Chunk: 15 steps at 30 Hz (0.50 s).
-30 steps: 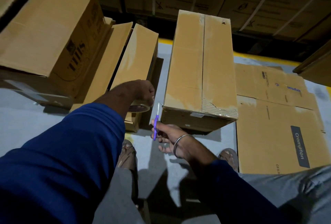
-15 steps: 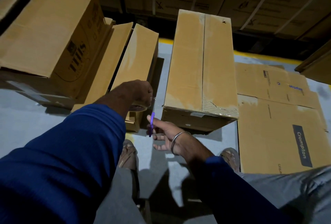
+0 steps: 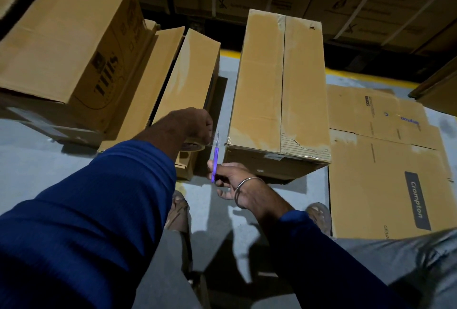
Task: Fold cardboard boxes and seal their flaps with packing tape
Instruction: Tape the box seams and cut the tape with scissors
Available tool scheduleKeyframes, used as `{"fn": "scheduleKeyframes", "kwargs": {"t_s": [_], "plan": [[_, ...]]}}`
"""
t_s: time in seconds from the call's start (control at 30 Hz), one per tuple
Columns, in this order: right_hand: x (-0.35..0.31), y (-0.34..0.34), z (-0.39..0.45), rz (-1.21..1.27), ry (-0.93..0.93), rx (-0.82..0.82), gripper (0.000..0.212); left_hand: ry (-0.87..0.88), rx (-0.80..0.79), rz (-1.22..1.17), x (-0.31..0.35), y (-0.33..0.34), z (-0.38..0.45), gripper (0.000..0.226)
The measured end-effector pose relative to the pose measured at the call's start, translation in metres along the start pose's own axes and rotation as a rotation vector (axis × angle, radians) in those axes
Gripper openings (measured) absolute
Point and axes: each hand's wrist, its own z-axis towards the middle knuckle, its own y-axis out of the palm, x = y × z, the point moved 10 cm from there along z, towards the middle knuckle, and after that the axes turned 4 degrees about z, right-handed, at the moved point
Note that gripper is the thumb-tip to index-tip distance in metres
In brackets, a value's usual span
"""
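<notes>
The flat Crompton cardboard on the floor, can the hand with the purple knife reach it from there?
Probably yes. The flat Crompton cardboard lies on the floor beside the right hand, with nothing between them in view. But that hand already holds the purple knife, so grabbing the cardboard would be awkward.

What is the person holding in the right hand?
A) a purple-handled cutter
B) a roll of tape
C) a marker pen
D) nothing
A: the right hand pinches a purple-handled cutter with its thin blade pointing up, while the left hand grips the tape roll beside the tall box.
</notes>
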Motion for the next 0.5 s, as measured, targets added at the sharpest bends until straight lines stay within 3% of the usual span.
{"fn": "scheduleKeyframes", "kwargs": {"t_s": [0.17, 0.5], "plan": [[0.0023, 0.0022, -0.0004, 0.037, -0.023, 0.02, 0.02, 0.004, 0.006, 0.021, 0.003, 0.0, -0.002, 0.028], [-0.0064, 0.0057, -0.0001, 0.013, 0.027, 0.034, 0.041, -0.024, 0.035, 0.095, -0.0045, -0.0029, -0.0022, 0.025]]}}
